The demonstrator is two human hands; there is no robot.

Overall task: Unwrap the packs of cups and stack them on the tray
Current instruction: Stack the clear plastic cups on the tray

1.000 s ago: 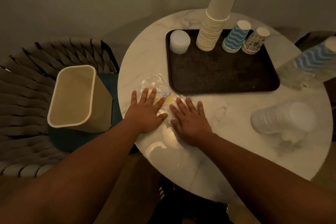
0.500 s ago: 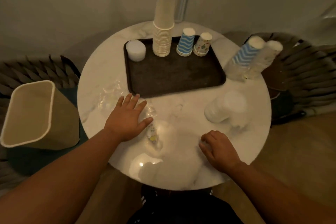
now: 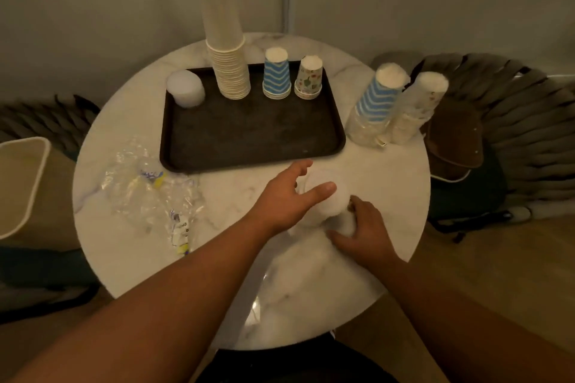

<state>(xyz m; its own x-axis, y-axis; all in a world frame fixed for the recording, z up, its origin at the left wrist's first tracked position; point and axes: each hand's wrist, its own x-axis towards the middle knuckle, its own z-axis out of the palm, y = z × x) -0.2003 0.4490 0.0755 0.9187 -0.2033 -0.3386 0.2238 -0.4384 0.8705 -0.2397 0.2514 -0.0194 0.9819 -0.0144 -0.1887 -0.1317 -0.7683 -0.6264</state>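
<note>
Fingers of the left hand (image 3: 287, 199) are spread and lightly curved over the top and near side of a wrapped pack of clear plastic cups (image 3: 326, 196), the thumb reaching across its pale round end, while the right hand (image 3: 362, 228) curls around the pack's lower end from the other side, fingertips tucked against the wrapping. Both hands hold this pack just in front of the dark brown tray (image 3: 252, 137), on the bare marble of the round table (image 3: 311, 305); the pack is blurred, so how it is tilted cannot be told. On the tray, along its far edge, stand four groups of upturned cups: a short stack of clear cups (image 3: 185, 88) at the tray's left corner, then a tall stack of plain cream paper cups (image 3: 225, 40), a short blue chevron stack (image 3: 276, 74) and a short stack with small coloured prints (image 3: 308, 78). Just off the tray's right edge stand two packs not yet unwrapped, a blue chevron pack (image 3: 378, 102) and, touching it on the far side from the tray, a pale printed pack (image 3: 418, 106). Left of the tray's near corner lies crumpled clear wrapping (image 3: 149, 193) with yellow and blue print, spread flat on the marble. Well left of the tray, beyond the table's rim, sits a cream waste bin (image 3: 21, 186).
</note>
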